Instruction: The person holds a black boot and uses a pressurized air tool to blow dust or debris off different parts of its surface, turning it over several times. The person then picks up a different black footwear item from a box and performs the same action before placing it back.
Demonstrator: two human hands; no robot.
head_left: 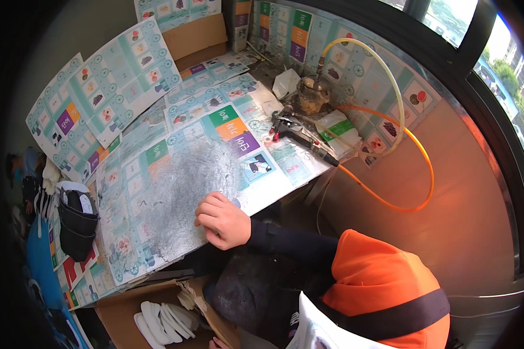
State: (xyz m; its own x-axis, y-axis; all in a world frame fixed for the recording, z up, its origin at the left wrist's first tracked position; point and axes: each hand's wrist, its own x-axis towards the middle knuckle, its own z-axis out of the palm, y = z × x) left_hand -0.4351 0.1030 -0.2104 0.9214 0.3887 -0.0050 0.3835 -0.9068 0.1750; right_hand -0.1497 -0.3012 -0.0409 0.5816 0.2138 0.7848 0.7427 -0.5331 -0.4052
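A black shoe [77,224] sits at the left edge of the worktop [157,174], and a cardboard box [157,320] of white insoles [160,323] stands below. The one hand [222,220] in view rests as a loose fist, empty, on the worn grey printed sheet [186,186]. Which hand it is, I cannot tell. Further right lies a hand tool [300,135] with orange hose [413,168].

Your other hand [216,344] is cut off at the lower edge beside the cardboard box [122,302]; its grip is unreadable.
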